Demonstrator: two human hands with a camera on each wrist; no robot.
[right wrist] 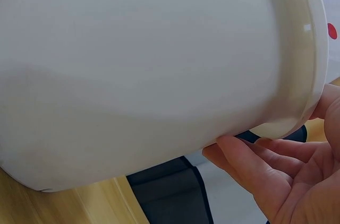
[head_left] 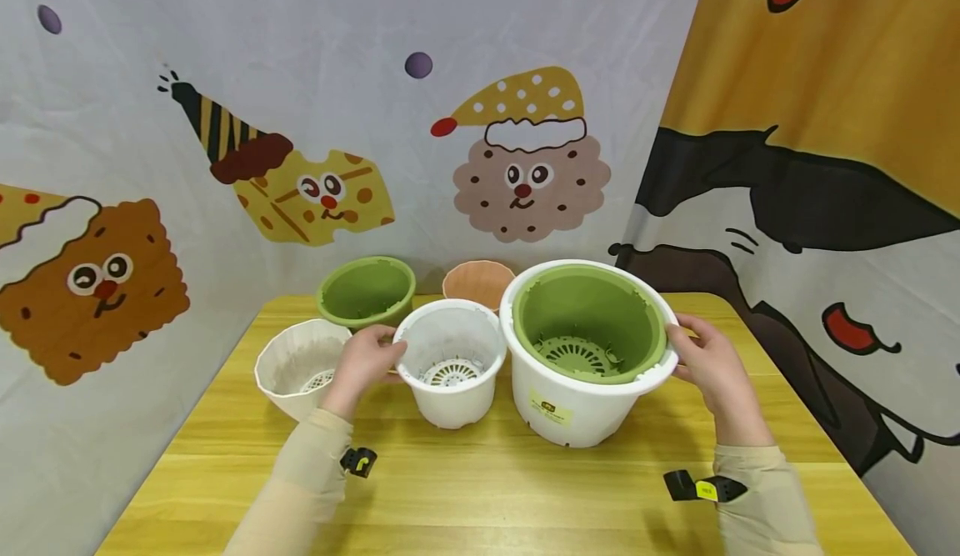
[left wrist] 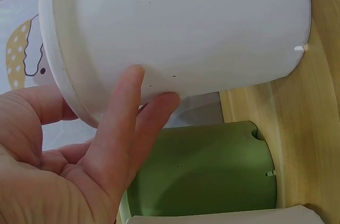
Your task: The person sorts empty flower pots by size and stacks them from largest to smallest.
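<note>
A small white flower pot (head_left: 457, 398) with a slotted bottom stands in the middle of the table. My left hand (head_left: 367, 363) pinches its left rim, the thumb at the edge and fingertips (left wrist: 169, 102) against the outer wall. To its right is a large white flower pot (head_left: 577, 414) with a yellow label. Inside that one sits a green pot (head_left: 600, 314), its rim just below the white rim. My right hand (head_left: 708, 364) grips the large pot's right rim, with fingers (right wrist: 239, 155) under the lip along the outside wall. The two white rims meet or nearly meet.
Left of my left hand stands a cream faceted pot (head_left: 281, 377). Another green pot (head_left: 367, 289) is behind it, and an orange pot (head_left: 477, 283) sits at the back, partly hidden. A printed cloth (head_left: 420, 189) hangs behind the wooden table (head_left: 480, 498).
</note>
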